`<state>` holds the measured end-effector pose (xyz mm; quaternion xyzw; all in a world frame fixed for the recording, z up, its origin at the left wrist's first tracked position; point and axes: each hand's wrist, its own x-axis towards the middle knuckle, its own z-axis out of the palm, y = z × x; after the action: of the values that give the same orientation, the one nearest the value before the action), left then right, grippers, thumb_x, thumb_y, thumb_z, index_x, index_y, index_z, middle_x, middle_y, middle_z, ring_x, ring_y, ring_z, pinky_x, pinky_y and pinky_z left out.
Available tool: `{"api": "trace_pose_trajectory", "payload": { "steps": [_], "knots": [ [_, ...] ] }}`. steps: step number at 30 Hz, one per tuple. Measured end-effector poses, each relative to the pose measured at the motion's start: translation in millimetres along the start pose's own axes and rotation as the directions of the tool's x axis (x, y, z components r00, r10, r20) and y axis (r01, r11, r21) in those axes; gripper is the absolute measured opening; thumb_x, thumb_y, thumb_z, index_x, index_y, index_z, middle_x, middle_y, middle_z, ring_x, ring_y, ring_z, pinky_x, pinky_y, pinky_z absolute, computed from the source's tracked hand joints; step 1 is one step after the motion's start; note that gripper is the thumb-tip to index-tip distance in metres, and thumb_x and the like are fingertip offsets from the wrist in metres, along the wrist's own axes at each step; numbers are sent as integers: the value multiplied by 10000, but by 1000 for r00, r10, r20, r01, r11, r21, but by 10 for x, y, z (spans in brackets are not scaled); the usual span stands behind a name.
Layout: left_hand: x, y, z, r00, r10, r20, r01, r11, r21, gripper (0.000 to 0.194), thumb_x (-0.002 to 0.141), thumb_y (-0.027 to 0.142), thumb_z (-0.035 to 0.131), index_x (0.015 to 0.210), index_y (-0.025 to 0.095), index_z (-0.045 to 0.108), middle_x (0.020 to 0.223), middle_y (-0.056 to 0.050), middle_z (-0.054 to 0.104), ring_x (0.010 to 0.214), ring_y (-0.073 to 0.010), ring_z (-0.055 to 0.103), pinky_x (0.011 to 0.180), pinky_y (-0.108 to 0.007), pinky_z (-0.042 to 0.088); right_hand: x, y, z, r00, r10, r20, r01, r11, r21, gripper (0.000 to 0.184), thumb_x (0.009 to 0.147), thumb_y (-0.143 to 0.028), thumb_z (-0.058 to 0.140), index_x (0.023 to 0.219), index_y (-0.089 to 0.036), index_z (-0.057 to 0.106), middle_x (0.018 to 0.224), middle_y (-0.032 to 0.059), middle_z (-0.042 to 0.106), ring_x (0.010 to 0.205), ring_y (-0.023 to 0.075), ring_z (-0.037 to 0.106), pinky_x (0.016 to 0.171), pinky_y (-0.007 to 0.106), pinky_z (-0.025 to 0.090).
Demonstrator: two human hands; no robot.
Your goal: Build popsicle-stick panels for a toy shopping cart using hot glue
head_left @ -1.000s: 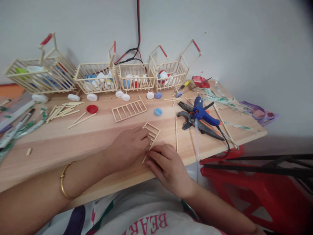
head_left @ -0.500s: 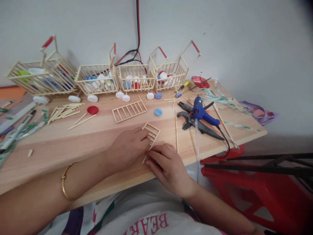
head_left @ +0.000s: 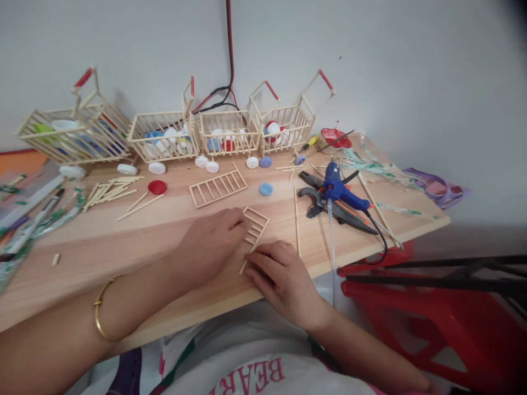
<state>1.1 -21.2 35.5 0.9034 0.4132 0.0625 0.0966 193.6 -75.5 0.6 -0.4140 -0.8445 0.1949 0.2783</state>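
A small ladder-like frame of thin wooden sticks (head_left: 260, 231) lies on the table near its front edge. My right hand (head_left: 284, 280) pinches the lower end of the frame's right-hand long stick between thumb and fingers. At the frame's left side is my left hand (head_left: 209, 241), its fingers curled together and covering part of that edge; whatever sits between the fingertips is hidden. Just behind lies a second, longer stick frame (head_left: 218, 188) with several rungs. A blue bottle cap (head_left: 265, 189) rests to the right of it.
Several stick-built model carts (head_left: 160, 131) with cap wheels line the wall. A blue glue gun (head_left: 341, 189) lies over pliers (head_left: 315, 203) at right. Loose sticks (head_left: 109, 192), a red cap (head_left: 157, 187) and a marker (head_left: 41, 216) are at left. A red stool (head_left: 395, 312) stands beyond the edge.
My left hand has drawn slightly left, uncovering more of the small frame's rungs. My right hand keeps its pinch on the stick, and the frame stays in place.
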Motion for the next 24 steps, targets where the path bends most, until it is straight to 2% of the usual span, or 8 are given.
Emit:
{"api": "trace_pose_trajectory", "payload": {
  "steps": [3,5,7,10,16,24],
  "knots": [
    [-33,-73,-141,974,-225,-36,226,974,29,267,888,256,374,946,186,625,940,-66,624,859,-194,573,725,-302,419,-3,5,-5,1000,-8,-1,8,1000,11,225,889,-226,527,1103,-198,591,1006,87,634,944,208,546,830,397,432],
    [-77,-105,-220,942,-333,38,332,942,46,289,883,293,380,862,179,644,866,-73,647,816,-211,590,698,-316,412,-10,9,-1,1000,-6,-20,7,1000,26,203,883,-209,529,1076,-195,592,1004,87,632,946,208,544,831,395,435],
    [-135,-112,-254,910,-386,150,384,922,45,303,874,315,391,770,181,641,800,-67,657,762,-212,594,661,-316,398,-18,11,9,998,17,-54,-15,999,37,146,876,-192,530,998,-193,608,974,84,629,927,205,544,817,390,442],
    [-224,-97,-212,889,-393,235,404,915,3,310,873,329,396,730,186,631,787,-56,663,746,-203,590,650,-309,388,-19,7,24,992,74,-103,-70,997,36,97,868,-180,530,897,-187,622,919,78,613,895,200,539,797,383,450],
    [-292,-99,-62,921,-338,196,358,930,-77,286,877,309,395,783,196,640,817,-43,659,794,-191,585,706,-304,395,-2,-9,30,988,109,-107,-106,994,28,125,873,-180,520,913,-184,639,907,80,603,888,201,537,798,388,460],
    [-267,-97,-69,920,-334,206,361,926,-108,277,875,300,394,783,200,634,822,-40,658,798,-195,584,698,-305,394,-13,8,61,986,107,-124,-104,994,30,155,870,-173,529,987,-200,626,941,82,613,915,207,545,814,401,461]
  ]
}}
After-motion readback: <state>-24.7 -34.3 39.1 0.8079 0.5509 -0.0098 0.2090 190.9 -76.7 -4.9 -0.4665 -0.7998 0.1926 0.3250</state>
